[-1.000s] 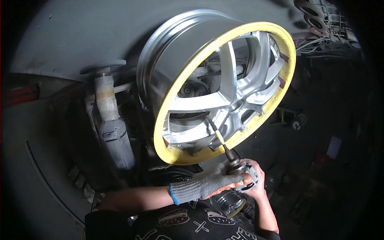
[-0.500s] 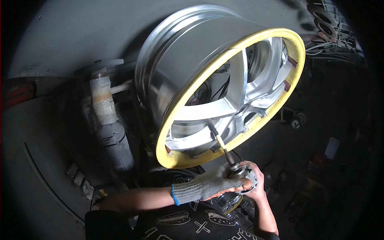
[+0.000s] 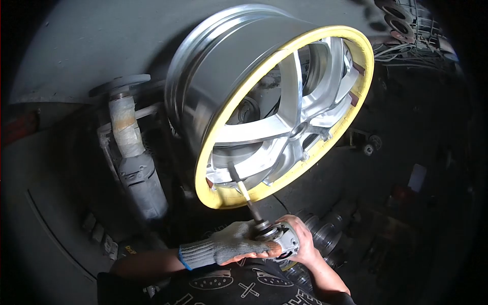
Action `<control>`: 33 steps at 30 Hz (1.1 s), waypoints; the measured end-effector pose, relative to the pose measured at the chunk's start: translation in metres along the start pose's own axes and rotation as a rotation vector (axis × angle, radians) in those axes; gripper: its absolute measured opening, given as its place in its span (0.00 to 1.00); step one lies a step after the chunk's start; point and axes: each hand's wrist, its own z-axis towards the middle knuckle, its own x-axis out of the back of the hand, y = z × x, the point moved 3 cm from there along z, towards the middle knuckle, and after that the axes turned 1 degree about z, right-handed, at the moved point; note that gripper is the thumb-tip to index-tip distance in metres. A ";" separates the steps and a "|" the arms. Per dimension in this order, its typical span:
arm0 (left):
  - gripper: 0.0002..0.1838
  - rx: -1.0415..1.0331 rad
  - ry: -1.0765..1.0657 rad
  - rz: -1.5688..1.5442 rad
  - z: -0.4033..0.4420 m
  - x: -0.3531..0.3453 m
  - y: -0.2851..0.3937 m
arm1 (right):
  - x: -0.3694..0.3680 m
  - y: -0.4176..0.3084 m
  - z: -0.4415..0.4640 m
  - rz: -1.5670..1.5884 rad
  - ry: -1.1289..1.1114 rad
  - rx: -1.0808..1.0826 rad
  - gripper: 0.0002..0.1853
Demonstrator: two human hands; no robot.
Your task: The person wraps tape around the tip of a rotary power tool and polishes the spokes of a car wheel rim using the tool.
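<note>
A power grinder [image 3: 287, 242] with a long shaft [image 3: 245, 194] is held between both hands, in front of my chest. My left hand [image 3: 236, 243], in a grey knit glove with an orange palm, closes round its front end. My bare right hand [image 3: 301, 235] grips the rear of the body. The dark shaft tip points up and left, over the lower left spoke of a silver alloy wheel [image 3: 264, 129]; whether it touches the metal I cannot tell. Yellow tape [image 3: 218, 201] covers the wheel's front lip. The wheel stands tilted, with its spoked face toward me.
Left of the wheel stands a grey motor tool [image 3: 142, 185] with a wrapped neck and a disc [image 3: 122, 84] on top. More wheels [image 3: 325, 234] lie low behind my right hand. Worn discs [image 3: 399, 23] and cables hang at the upper right.
Both hands and the grinder have moved left and slightly down in view. The shaft tip has shifted left along the spoke toward the taped lip. The view itself has moved a little.
</note>
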 end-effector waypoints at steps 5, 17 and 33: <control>0.21 -0.151 0.038 0.040 -0.027 0.006 -0.002 | -0.023 -0.016 0.007 0.003 0.017 0.040 0.40; 0.23 -0.250 -0.032 0.194 0.043 -0.026 0.032 | 0.031 0.013 -0.006 -0.045 0.220 -0.218 0.38; 0.22 -0.164 0.081 0.170 0.038 -0.029 0.021 | 0.016 0.031 -0.020 0.062 0.118 -0.178 0.39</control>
